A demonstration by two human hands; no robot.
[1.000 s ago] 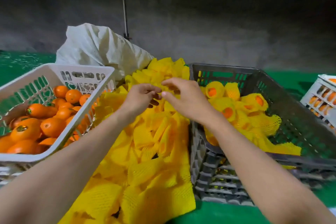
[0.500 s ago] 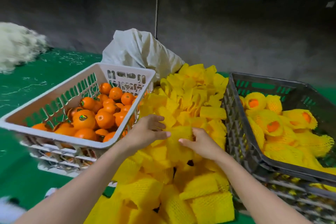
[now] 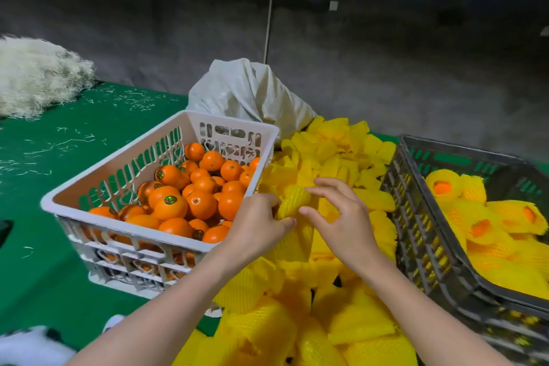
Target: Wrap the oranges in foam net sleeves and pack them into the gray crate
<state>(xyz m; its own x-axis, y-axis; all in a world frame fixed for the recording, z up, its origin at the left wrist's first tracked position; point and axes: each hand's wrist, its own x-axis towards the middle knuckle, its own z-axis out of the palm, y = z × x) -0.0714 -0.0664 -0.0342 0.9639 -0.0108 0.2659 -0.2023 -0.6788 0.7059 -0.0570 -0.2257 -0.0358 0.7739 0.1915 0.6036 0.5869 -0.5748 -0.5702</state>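
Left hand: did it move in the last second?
Yes: the left hand drew back along the white slotted plastic basket, far corner to near corner.

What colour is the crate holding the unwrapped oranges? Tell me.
The crate is white, shown best in the head view.

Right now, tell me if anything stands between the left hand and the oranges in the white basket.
Only the right wall of the white basket. The left hand, gripping a foam net sleeve, sits just outside that wall; the oranges lie inside, below the rim. Above the rim nothing visible blocks the way.
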